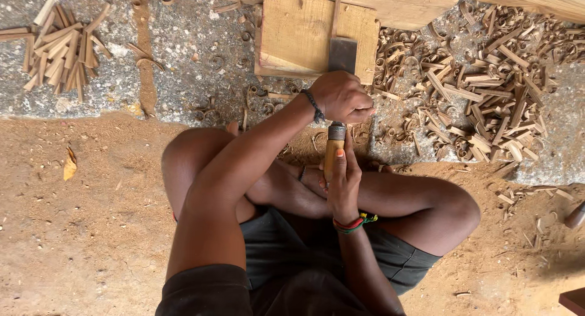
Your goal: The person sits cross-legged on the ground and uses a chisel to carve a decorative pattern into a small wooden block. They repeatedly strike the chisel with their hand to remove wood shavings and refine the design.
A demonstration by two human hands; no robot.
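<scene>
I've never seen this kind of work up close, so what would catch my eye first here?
At the centre, the right hand holds a wooden-handled chisel upright while the left hand closes in a fist over its top end, both in front of a small wooden board. To the right, curled wood shavings heap across the stone floor. At upper left lies a bundle of cut wooden sticks.

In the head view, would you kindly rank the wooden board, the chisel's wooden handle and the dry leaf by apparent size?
1. wooden board
2. chisel handle, though it sits nearer the camera
3. dry leaf
</scene>
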